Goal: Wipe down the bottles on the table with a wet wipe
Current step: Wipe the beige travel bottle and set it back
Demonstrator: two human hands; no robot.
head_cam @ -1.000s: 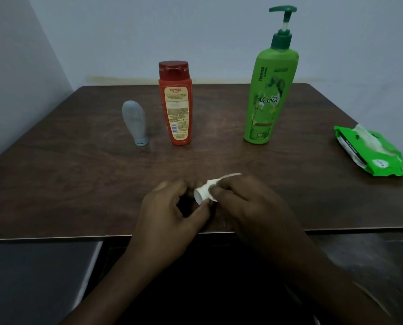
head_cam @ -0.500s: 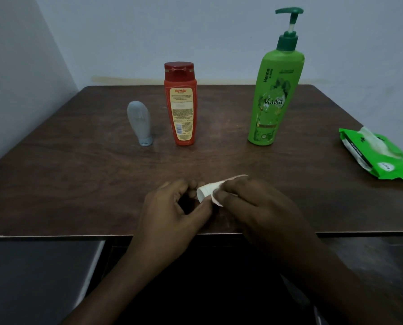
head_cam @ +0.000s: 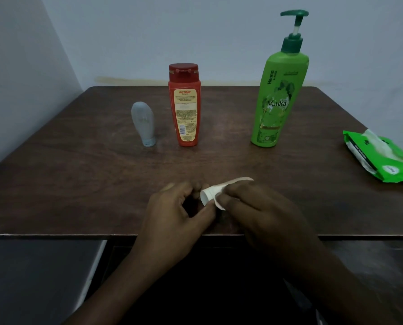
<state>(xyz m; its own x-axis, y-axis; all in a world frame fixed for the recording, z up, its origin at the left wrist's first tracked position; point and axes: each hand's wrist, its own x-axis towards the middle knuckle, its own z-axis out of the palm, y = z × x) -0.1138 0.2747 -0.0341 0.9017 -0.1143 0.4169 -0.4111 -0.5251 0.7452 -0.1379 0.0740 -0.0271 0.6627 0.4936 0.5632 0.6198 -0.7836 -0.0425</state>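
Four bottles total, three standing back on the table (head_cam: 55, 184) past the small white tube (head_cam: 207, 194): grey squeeze tube (head_cam: 143, 123) upside down on its cap off to the far left, red shampoo bottle (head_cam: 185, 106) just right of that, tall green pump bottle (head_cam: 277, 99) furthest right. Small white tube itself lying near the front edge, pinched at the cap end by left hand (head_cam: 174, 212), fingers curled in around it. Right hand (head_cam: 256, 207) curled over the body with a bit of white wet wipe (head_cam: 219, 202) tucked under the fingertips. Probably light and squishy, likely slick once wet, so best held at the stiff cap and rubbed along the soft body. Pump bottle looks top-heavy, probably needs steadying low on the body. Green wipes pack (head_cam: 380, 156) way off right of the tube, corner cut off by the frame. Most of the tube and wipe buried under the right hand, label unreadable, dim light too
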